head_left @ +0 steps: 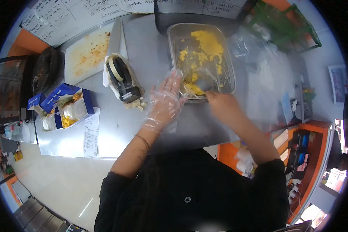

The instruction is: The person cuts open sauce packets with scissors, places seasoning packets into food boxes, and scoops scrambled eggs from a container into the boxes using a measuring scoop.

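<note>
A clear plastic tub (230, 65) lies on the metal counter, with crumbled yellow food (210, 42) spread and smeared inside it. My left hand (167, 94), in a thin transparent plastic glove, is at the tub's near left corner. Its fingers are stretched out against the rim, apparently touching it. My right hand (223, 105) is bare and closed at the tub's near edge. It grips what looks like a spoon (204, 83), whose blurred bowl is in the tub beside a lump of yellow food. The handle is mostly hidden by my fingers.
Left of my hands stands a black tape dispenser (121, 79). Behind it are a stained white cutting board (79, 62) and a knife (115, 36). Blue food boxes (67, 98) and a paper receipt (91, 133) are at the left. Plastic bags (266, 77) and a green basket (286, 29) are at right.
</note>
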### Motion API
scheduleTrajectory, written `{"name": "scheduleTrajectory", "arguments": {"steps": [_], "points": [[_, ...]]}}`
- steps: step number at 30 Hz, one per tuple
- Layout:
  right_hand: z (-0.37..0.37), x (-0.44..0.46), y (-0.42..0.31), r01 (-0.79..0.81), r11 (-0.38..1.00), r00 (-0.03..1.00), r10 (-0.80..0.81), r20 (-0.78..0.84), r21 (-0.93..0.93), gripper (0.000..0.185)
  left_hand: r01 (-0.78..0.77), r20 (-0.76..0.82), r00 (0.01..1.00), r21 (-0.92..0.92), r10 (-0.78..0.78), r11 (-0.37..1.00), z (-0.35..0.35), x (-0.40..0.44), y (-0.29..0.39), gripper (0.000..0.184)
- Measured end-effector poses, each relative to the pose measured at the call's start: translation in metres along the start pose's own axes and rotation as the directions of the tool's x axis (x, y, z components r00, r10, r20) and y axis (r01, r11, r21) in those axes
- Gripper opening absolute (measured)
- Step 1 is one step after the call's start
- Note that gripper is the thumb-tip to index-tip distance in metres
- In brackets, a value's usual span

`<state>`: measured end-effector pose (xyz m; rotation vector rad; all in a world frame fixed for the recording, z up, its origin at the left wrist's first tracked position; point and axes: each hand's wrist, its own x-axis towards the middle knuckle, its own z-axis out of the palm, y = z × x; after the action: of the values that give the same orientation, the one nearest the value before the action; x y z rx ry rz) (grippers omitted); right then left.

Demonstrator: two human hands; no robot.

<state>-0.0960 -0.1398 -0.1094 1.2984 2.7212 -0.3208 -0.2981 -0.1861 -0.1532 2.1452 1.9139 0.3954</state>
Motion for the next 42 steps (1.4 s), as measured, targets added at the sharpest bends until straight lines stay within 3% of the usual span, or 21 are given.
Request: {"name": "scheduleTrajectory", "arguments": {"steps": [1, 4, 7, 10, 13, 16, 19, 22, 25, 28, 31, 36, 37, 38, 39, 40, 41, 42], "points": [[0.004, 0.001, -0.003, 0.045, 0.995, 0.996, -0.038, -0.080, 0.085, 0.023, -0.003, -0.010, 1.000, -0.013, 0.003, 1.000, 0.002, 0.000, -0.001, 0.073], [0.014, 0.008, -0.010, -0.024, 0.995, 0.992, 0.036, -0.123, 0.098, 0.026, -0.019, -0.043, 0.999, -0.038, 0.017, 0.999, 0.007, -0.002, -0.004, 0.073], [0.017, 0.028, 0.002, -0.129, 0.991, 0.970, 0.133, -0.205, 0.035, 0.031, -0.040, -0.088, 0.996, -0.053, 0.035, 0.998, 0.009, -0.002, -0.007, 0.072], [0.016, 0.059, 0.010, -0.229, 0.973, 0.958, 0.232, -0.171, 0.033, 0.035, -0.044, -0.118, 0.992, -0.071, 0.036, 0.996, 0.011, -0.002, -0.008, 0.070], [0.038, 0.085, 0.002, -0.228, 0.971, 0.936, 0.199, -0.290, -0.070, 0.038, -0.048, -0.123, 0.992, -0.086, 0.038, 0.995, 0.011, -0.003, -0.007, 0.068], [0.032, 0.091, -0.015, -0.307, 0.952, 0.939, 0.299, -0.169, -0.020, 0.041, -0.030, -0.093, 0.995, -0.106, 0.020, 0.994, 0.008, -0.003, -0.006, 0.068], [0.016, 0.069, -0.004, -0.207, 0.978, 0.978, 0.206, 0.038, 0.013, 0.041, 0.013, -0.024, 1.000, -0.120, -0.016, 0.993, -0.005, 0.001, 0.004, 0.067], [0.001, 0.025, 0.005, -0.011, 0.997, 0.999, 0.014, -0.052, 0.075, 0.037, -0.012, -0.048, 0.999, -0.108, 0.007, 0.994, -0.009, 0.002, 0.007, 0.067], [0.010, 0.020, 0.014, -0.282, 0.959, 0.924, 0.280, -0.259, 0.031, 0.032, -0.048, -0.101, 0.994, -0.120, 0.036, 0.992, -0.005, -0.002, 0.005, 0.068], [0.008, 0.036, 0.019, -0.332, 0.942, 0.939, 0.324, -0.117, -0.053, 0.029, -0.038, -0.096, 0.995, -0.114, 0.027, 0.993, -0.004, 0.000, 0.002, 0.069], [0.007, 0.034, 0.017, -0.136, 0.990, 0.990, 0.135, -0.046, -0.030, 0.027, -0.022, -0.103, 0.995, -0.040, 0.018, 0.999, 0.002, -0.002, 0.002, 0.069], [-0.010, 0.006, -0.001, -0.020, 0.994, 0.988, 0.003, 0.154, 0.105, 0.024, 0.003, -0.084, 0.996, -0.024, -0.005, 1.000, -0.011, -0.003, 0.009, 0.067], [0.020, 0.009, 0.011, 0.025, 0.971, 1.000, -0.028, 0.008, 0.237, 0.022, -0.038, -0.134, 0.990, -0.033, 0.034, 0.999, -0.002, -0.003, 0.006, 0.064], [0.026, 0.016, 0.013, 0.034, 0.951, 0.997, -0.053, 0.056, 0.307, 0.017, -0.195, -0.315, 0.935, -0.064, 0.165, 0.979, 0.011, -0.002, -0.003, 0.058], [0.018, 0.021, 0.009, -0.004, 0.954, 0.994, -0.030, 0.105, 0.301, 0.016, -0.192, -0.314, 0.934, -0.043, 0.169, 0.981, 0.001, -0.002, 0.004, 0.054], [0.023, 0.026, 0.012, -0.001, 0.932, 0.996, -0.032, 0.083, 0.363, 0.017, -0.063, -0.254, 0.967, -0.103, 0.035, 0.993, 0.018, -0.002, 0.002, 0.053], [0.008, 0.029, 0.005, 0.011, 0.865, 0.999, -0.027, 0.025, 0.501, 0.017, -0.101, -0.314, 0.947, -0.069, 0.075, 0.992, 0.000, -0.005, 0.015, 0.053], [0.024, 0.040, 0.011, 0.020, 0.786, 1.000, -0.011, -0.019, 0.617, 0.021, 0.027, -0.103, 0.994, -0.034, -0.030, 0.999, -0.021, -0.005, 0.029, 0.060]]}}
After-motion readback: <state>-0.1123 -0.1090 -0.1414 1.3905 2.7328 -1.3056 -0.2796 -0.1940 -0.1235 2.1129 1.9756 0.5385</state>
